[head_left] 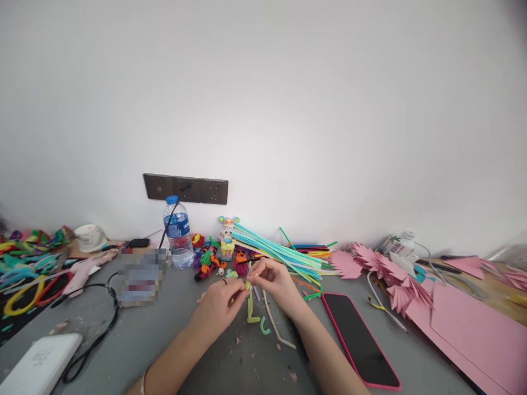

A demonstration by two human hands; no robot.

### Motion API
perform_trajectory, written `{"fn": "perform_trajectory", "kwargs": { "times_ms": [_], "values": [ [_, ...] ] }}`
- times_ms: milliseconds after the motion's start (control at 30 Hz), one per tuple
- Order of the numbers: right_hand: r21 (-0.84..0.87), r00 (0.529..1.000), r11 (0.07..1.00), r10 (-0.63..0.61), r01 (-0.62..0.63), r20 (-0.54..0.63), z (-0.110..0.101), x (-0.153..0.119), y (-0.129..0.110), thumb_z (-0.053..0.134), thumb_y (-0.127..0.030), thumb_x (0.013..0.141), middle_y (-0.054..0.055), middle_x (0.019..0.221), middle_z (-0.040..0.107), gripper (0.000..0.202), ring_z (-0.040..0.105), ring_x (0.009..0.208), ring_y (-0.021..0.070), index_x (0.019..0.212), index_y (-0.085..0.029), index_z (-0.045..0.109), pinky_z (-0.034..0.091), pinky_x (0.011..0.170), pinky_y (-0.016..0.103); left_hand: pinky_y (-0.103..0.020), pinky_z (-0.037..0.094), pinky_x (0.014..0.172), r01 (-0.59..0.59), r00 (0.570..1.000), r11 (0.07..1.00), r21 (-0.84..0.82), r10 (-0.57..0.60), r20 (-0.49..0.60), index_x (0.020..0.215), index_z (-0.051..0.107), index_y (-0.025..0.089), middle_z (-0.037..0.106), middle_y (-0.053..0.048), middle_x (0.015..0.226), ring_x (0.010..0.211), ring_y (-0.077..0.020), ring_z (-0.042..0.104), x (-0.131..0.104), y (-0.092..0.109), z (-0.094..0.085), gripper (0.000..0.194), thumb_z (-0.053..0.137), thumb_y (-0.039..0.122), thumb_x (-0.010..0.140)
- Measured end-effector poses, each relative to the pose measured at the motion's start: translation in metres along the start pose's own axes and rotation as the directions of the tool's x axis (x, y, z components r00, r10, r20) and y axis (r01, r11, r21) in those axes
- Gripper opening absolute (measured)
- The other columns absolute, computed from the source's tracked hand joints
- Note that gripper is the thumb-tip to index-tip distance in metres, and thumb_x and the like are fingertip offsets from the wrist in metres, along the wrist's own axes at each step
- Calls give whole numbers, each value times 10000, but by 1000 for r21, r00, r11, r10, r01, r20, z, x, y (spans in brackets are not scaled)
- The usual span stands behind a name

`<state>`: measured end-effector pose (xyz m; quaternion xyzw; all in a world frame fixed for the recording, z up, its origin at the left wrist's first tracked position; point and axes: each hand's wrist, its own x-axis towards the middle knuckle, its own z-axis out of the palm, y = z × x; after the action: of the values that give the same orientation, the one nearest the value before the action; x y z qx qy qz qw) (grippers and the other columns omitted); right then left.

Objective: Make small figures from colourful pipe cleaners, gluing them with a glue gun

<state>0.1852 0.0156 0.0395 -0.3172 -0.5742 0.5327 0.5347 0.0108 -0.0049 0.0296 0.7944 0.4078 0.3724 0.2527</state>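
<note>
My left hand [220,307] and my right hand [276,285] meet at mid-table, fingertips pinched together. Between them is a pale yellow pipe cleaner [250,308], whose bent lower end hangs beneath my fingers. The part right at the fingertips is mostly hidden. Just below lies a small curled mint-green pipe cleaner [264,326]. A cream pipe cleaner [272,321], bent near its end, rests beside my right wrist. Behind my hands stands a small yellow pipe-cleaner figure [226,241] with round ears and eyes.
A water bottle [178,236] stands behind on the left, near colourful fuzzy bundles [208,262]. A fan of blue and green pipe cleaners [280,247] lies at the back. To the right are a pink-edged phone [360,340] and pink paper [473,334]; a white power bank [43,362] is front left.
</note>
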Motion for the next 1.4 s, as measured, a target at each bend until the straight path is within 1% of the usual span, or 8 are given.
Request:
{"fn": "perform_trajectory", "kwargs": {
  "times_ms": [400,500,600,733,833,1033,1267,1400],
  "values": [
    [82,996,994,71,-67,-48,5,0,-1,845,-331,611,5,701,682,266,600,653,143,640,-197,617,496,609,258,-264,302,605,-73,997,996,55,75,-30,722,591,215,556,-34,714,641,-170,486,0,3,-1,255,430,226,920],
    [80,993,992,104,-100,-53,6,-1,-1,838,-343,624,4,706,689,266,592,625,136,648,-197,616,495,600,261,-253,292,571,-47,997,999,-13,46,-55,689,591,212,523,-20,683,602,-154,458,1,2,0,242,466,241,894],
    [87,992,990,117,-111,-57,7,-1,2,853,-361,595,-5,653,680,301,579,575,134,635,-198,603,492,577,268,-237,286,537,39,996,988,-149,-50,-70,647,578,208,476,11,607,545,-133,427,3,-1,3,232,524,297,854],
    [80,993,992,101,-96,-67,9,-1,6,858,-355,595,-9,632,671,297,581,580,133,654,-190,618,482,583,259,-218,340,542,193,977,923,-334,-212,-22,695,599,198,536,11,612,575,-139,477,6,-4,5,240,603,415,799],
    [77,992,991,112,-107,-65,9,-1,6,842,-352,629,-9,644,671,265,590,591,131,709,-187,650,469,581,250,-213,370,558,234,966,876,-422,-259,-2,662,581,195,552,4,627,601,-144,499,6,-4,3,298,623,466,779],
    [128,984,976,180,-177,-12,1,-1,4,822,-349,661,-10,658,689,253,608,564,111,785,-177,685,449,553,222,-195,365,520,293,956,823,-486,-257,142,641,482,199,488,28,608,552,-114,448,6,4,-3,369,597,507,807],
    [179,973,956,224,-231,61,-2,-2,-1,841,-318,637,-50,577,635,266,579,524,85,705,-172,630,414,524,190,-206,395,540,301,946,792,-531,-176,273,725,593,180,517,19,655,561,-107,464,6,0,-4,346,570,505,841],
    [248,956,923,278,-294,95,-3,-3,-1,842,-303,642,-37,621,658,271,602,567,86,709,-166,618,438,561,187,-203,388,524,347,936,738,-579,-229,268,743,643,167,512,20,656,555,-97,460,7,-2,-5,335,630,496,802]
  ]
}}
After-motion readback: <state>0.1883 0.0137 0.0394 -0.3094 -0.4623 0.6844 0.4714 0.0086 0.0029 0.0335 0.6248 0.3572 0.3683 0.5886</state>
